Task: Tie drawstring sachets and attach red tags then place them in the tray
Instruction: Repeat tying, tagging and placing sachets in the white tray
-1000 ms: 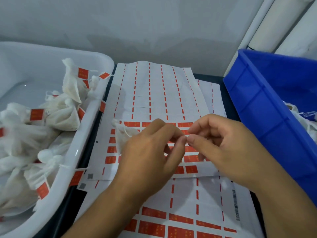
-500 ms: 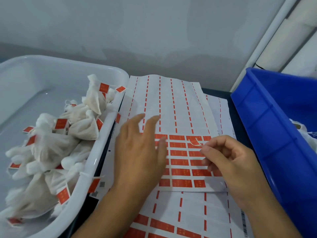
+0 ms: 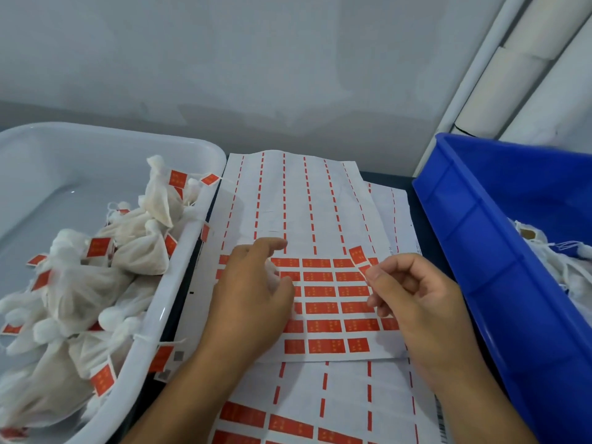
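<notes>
A sheet of red tags (image 3: 323, 293) lies on the table between the two bins. My left hand (image 3: 253, 293) rests palm-down on its left part, fingers loosely spread, with a bit of a white sachet (image 3: 272, 274) showing under the thumb. With thumb and forefinger my right hand (image 3: 413, 299) pinches one red tag (image 3: 358, 255), which is peeled up and curls away from the sheet's top row. The white tray (image 3: 205, 219) on the left holds several tied sachets (image 3: 141, 251) with red tags.
A blue bin (image 3: 499, 267) at the right holds loose white sachets (image 3: 563, 257). More tag sheets, mostly stripped, lie under and behind the top one (image 3: 288, 193). A grey wall stands close behind, with white pipes (image 3: 512, 75) at the right.
My left hand dropped from pinching at the sachet to lying flat on the sheet. My right hand took hold of a tag in the top row and has peeled it up.
</notes>
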Available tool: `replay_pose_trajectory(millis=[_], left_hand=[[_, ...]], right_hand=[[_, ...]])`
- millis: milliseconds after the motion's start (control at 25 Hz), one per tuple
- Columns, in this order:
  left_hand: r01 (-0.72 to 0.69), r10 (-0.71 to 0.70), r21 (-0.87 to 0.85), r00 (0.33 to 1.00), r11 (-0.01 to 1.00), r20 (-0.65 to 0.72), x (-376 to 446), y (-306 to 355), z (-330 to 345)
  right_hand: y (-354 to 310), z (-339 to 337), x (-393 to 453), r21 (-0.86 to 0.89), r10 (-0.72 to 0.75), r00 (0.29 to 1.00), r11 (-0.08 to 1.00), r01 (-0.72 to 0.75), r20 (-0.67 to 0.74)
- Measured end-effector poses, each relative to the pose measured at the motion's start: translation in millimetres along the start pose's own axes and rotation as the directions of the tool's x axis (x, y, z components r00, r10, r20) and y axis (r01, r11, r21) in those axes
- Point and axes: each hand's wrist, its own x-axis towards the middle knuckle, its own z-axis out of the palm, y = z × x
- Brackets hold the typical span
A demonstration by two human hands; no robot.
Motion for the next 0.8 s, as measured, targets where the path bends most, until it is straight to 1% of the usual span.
replay_pose_trajectory(millis=[120,320,400,560,640,720,760,800], left_hand=[[0.027,-0.017,-0.164,0.998,0.986,0.066,-4,9,3],[-0.101,0.130,-0.201,0.982,0.974,0.134,-18,23,8],[-0.131,0.157,-0.173,0.977,0.976,0.143,-20,24,9],[-0.246,0.238,0.054,0.964,0.968,0.123,-22,28,2],[-0.268,0.258,0.119,0.961,0.956,0.097,-21,27,-1],[-0.241,0.235,0.116,0.970,0.963,0.063,-18,25,-3],[-0.211,0.208,0.071,0.977,0.975,0.048,-16,23,-3],[-0.164,0.164,-0.011,0.985,0.986,0.049,-14,21,-2]], right_hand=[[-2,-2,0,0.032,0.013,1.000,0.999,-0.013,-0.016],[-2,-4,-1,0.070,0.027,1.000,0.997,-0.027,-0.010],[0,-5,-1,0.097,0.037,0.999,0.995,-0.038,0.009],[3,-3,-1,0.127,0.068,0.997,0.989,-0.072,0.036],[6,-2,-1,0.121,0.096,0.995,0.988,-0.101,0.039],[10,-1,0,0.104,0.135,0.990,0.985,-0.139,0.046],[11,-1,0,0.093,0.154,0.986,0.983,-0.159,0.058],[12,0,0,0.087,0.174,0.982,0.980,-0.180,0.079]])
